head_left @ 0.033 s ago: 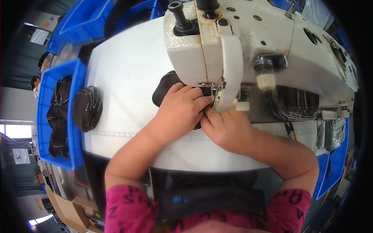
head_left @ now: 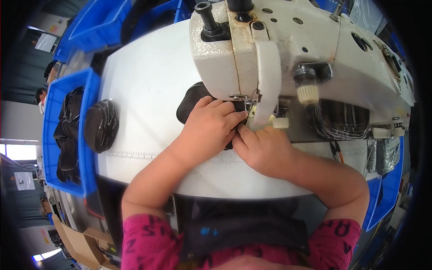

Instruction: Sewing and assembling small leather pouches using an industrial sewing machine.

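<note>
The dark pouch (head_left: 191, 103) lies on the white surface (head_left: 148, 81), partly under the sewing machine (head_left: 220, 67). The left hand (head_left: 210, 122) rests bent fingers over it; the right hand (head_left: 266, 149) curls fingers at its near edge. Whether the 2 hands pinch it, I cannot tell. Left: 1 blue bin (head_left: 90, 180).

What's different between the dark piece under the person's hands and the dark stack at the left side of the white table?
The dark piece is partly covered by the left hand; no hand touches the dark stack.
The dark piece lies by the sewing machine; the dark stack is beside a blue bin.
The dark stack shows several layered edges; the dark piece shows no such layers.
Both look dark, with rounded outlines.
</note>
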### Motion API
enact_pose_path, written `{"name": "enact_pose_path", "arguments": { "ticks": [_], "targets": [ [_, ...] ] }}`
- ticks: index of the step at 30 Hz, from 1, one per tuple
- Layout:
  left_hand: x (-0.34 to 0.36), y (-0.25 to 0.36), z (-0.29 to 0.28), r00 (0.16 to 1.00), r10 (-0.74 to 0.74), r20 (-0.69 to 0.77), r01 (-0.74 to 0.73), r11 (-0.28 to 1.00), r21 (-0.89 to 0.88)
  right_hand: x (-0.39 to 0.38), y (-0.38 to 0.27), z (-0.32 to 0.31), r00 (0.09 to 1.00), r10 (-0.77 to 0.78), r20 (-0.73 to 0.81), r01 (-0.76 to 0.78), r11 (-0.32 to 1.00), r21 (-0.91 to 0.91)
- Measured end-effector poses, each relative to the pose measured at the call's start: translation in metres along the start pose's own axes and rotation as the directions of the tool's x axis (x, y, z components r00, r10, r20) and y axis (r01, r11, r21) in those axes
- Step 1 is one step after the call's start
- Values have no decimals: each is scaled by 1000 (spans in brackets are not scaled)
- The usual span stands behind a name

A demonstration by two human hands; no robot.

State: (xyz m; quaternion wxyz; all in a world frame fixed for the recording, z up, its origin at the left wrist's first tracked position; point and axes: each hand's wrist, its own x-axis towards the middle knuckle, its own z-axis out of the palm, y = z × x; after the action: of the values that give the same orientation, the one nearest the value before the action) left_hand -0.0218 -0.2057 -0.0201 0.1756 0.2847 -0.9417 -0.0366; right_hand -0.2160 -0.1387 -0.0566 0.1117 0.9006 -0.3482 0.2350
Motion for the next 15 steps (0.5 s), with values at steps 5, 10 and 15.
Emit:
{"name": "enact_pose_path", "arguments": {
  "ticks": [5, 10, 15],
  "targets": [
    [-3, 0, 9, 999, 2, -42, -1, 1000, 6, 2, -3, -9, 999, -34, 32, 36, 998, -51],
    [-2, 3, 12, 996, -41, -78, 40, 999, -19, 0, -1, -10, 997, -79, -14, 76, 989, -127],
    [0, 0, 3, 999, 12, -37, -15, 997, -70, 2, -1, -8, 995, -95, -7, 94, 987, -127]
  ]
}}
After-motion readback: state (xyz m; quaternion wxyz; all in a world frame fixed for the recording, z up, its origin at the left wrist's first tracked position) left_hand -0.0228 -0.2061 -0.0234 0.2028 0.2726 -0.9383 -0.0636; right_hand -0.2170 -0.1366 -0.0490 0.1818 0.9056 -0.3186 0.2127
